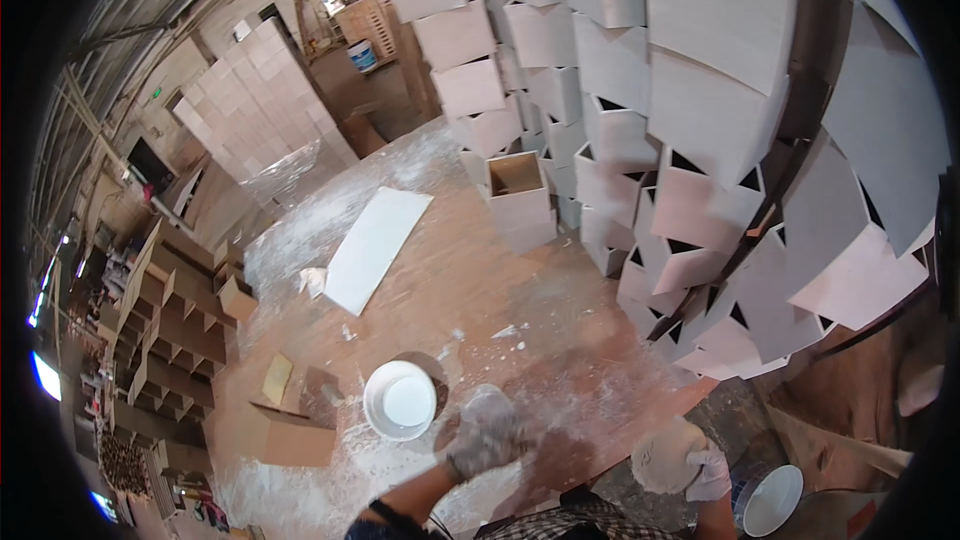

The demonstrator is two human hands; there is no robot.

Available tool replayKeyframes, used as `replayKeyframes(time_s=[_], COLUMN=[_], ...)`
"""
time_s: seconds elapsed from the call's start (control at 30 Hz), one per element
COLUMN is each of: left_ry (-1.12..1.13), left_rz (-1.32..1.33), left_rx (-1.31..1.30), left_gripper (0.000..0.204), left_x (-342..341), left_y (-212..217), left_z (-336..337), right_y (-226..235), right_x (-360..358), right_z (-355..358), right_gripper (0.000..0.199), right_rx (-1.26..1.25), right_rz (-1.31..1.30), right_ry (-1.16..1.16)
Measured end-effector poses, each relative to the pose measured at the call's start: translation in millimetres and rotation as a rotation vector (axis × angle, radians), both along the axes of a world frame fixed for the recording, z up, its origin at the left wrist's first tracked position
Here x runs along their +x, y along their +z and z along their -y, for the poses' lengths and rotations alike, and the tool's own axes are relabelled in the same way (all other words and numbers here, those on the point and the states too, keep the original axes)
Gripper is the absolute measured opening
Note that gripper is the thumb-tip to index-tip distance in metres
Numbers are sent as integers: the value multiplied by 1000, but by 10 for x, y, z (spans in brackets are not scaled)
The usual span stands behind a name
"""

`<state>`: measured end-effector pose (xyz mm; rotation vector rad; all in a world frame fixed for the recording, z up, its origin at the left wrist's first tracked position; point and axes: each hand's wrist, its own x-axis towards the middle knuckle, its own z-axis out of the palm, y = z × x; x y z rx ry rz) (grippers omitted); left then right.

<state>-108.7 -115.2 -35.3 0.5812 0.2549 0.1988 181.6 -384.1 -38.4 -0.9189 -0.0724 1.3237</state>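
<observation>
My left hand, in a grey, stained glove, is over the white-smeared work surface, just right of a white bucket with white liquid in it. A pale, rounded shape shows at its far side. Blur hides the fingers and whether that shape is held. At the lower right my right hand, in a white glove, is closed on the edge of a round, beige, soft-looking pad. The pad is beyond the near edge of the surface. Close by its right side stands a second bucket with a white rim.
An open brown box stands left of the white bucket. Farther off lies a flat white panel. Tall stacks of whitish boxes rise along the right. Brown cardboard boxes are piled at left, and another pale stack stands behind.
</observation>
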Motion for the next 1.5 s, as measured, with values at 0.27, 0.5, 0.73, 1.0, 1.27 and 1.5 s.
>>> replayKeyframes(time_s=[0.27, 0.5, 0.73, 1.0, 1.27, 1.5], left_ry=[605, 1414, 1440, 908, 1073, 842], left_rz=[-896, -1126, -1097, -977, -780, -649], left_rx=[997, 919, 953, 1190, 727, 565], left_gripper=[25, 44, 68, 59, 41, 35], left_x=[-1957, -3386, -4454, -4304, -4004, -3617], left_y=[-100, -10, 90, 451, 364, 899], left_z=[864, 815, 440, -307, -428, 313], right_y=[323, 358, 466, 821, 883, 867], right_x=[-956, -2238, -3344, -4055, -4032, -3759], right_z=[-994, -1387, -1642, -1650, -1653, -1565], right_gripper=[75, 63, 55, 50, 51, 51], right_rx=[175, 99, 159, 156, 116, 90], right_rz=[-179, -21, -173, -171, -223, -326], right_ry=[67, 264, 283, 152, 249, 216])
